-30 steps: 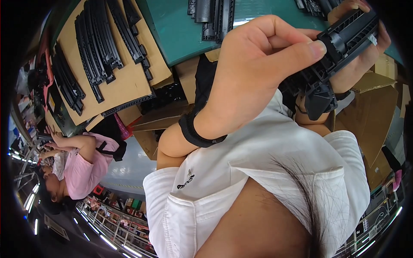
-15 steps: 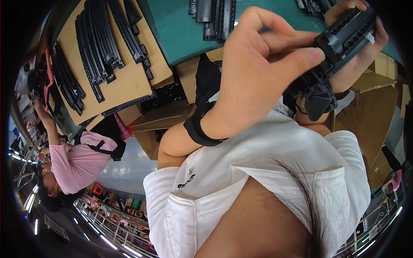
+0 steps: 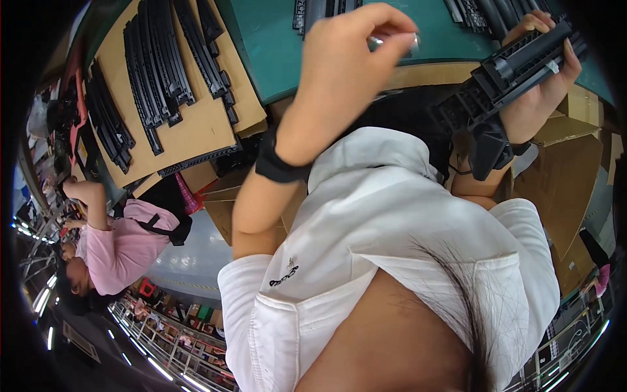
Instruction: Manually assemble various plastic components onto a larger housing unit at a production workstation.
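My right hand (image 3: 537, 104) holds up a long black plastic housing (image 3: 519, 68) at the upper right, its fingers wrapped round the far end and underside. The housing is ribbed, with a smooth half-round trough along it and a small white tab on its side. Its lower end tilts toward my body, and a black angular block (image 3: 488, 151) hangs beneath. Apart from it, to the left, my left hand (image 3: 339, 78) is raised over the table edge, slightly blurred. Thumb and forefinger are pinched together, with a small shiny piece (image 3: 375, 43) showing at them; its kind is unclear.
A green tabletop (image 3: 261, 49) lies ahead, with more black housings (image 3: 326, 9) at its far edge. Rows of black plastic strips (image 3: 153, 72) rest on a cardboard sheet (image 3: 189, 127) at left. A co-worker in pink (image 3: 124, 245) is at far left. Open cardboard boxes (image 3: 555, 189) stand at right.
My left hand has let go of the housing and moved left, away from it. My right hand still holds the housing, which has shifted slightly. The co-worker's arm has bent back.
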Tool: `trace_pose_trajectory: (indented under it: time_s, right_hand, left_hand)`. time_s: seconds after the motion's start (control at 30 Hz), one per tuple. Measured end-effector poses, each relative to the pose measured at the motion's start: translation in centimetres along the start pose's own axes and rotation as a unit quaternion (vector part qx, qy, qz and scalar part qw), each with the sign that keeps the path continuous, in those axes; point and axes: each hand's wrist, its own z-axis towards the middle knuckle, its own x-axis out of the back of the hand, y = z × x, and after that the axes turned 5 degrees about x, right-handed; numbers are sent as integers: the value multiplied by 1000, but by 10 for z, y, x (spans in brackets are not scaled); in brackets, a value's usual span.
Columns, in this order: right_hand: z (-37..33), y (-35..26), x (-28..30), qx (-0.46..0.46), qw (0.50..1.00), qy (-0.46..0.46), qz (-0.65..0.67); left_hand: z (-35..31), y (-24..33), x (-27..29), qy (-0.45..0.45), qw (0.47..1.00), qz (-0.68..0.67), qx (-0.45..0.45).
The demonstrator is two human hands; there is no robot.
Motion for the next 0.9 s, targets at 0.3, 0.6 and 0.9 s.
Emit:
trace_pose_trajectory:
  time_s: [0.3, 0.6, 0.9]
  right_hand:
    - [1, -18, 6, -16, 1000, 23, -12]
    - [-4, 2, -8, 31, 980, -37, -194]
    - [-1, 2, -10, 14, 989, -86, -116]
  left_hand:
    - [51, -37, 3, -186, 780, 520, -295]
    - [69, -39, 1, -177, 834, 406, -329]
    - [36, -19, 4, -141, 988, -6, 59]
